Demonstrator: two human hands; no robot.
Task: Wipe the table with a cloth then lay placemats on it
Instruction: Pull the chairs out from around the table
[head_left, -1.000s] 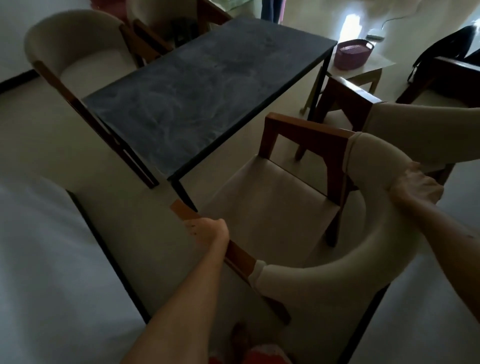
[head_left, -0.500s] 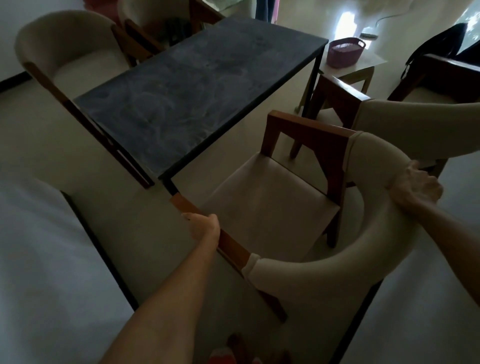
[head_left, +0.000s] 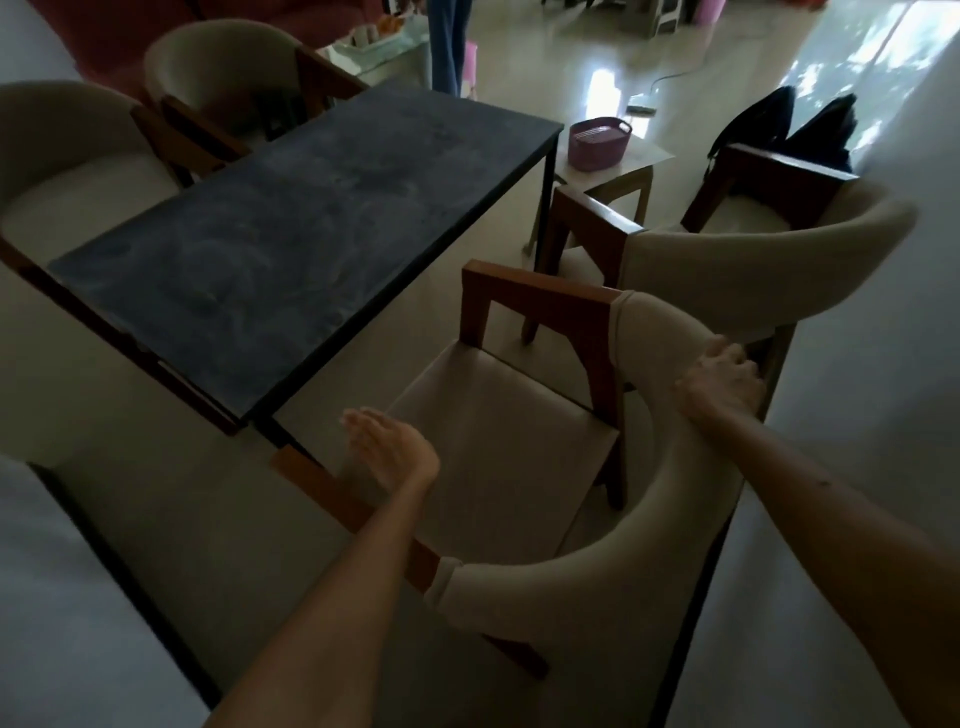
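Observation:
The dark slate-topped table stretches from the left middle toward the upper centre, its top bare with faint smear marks. In front of it stands a beige upholstered chair with wooden arms. My right hand grips the curved padded backrest of this chair at its right side. My left hand hovers with straight fingers just above the chair's left wooden arm, holding nothing. No cloth or placemat shows.
A second beige chair stands right of mine, two more at the table's far left. A purple basket sits on a small side table. A person's legs stand at the top. White furniture fills the lower left.
My left hand let go of the chair's left wooden arm and lifted with fingers straightened. The view rose, showing more of the room. My right hand kept its grip on the backrest.

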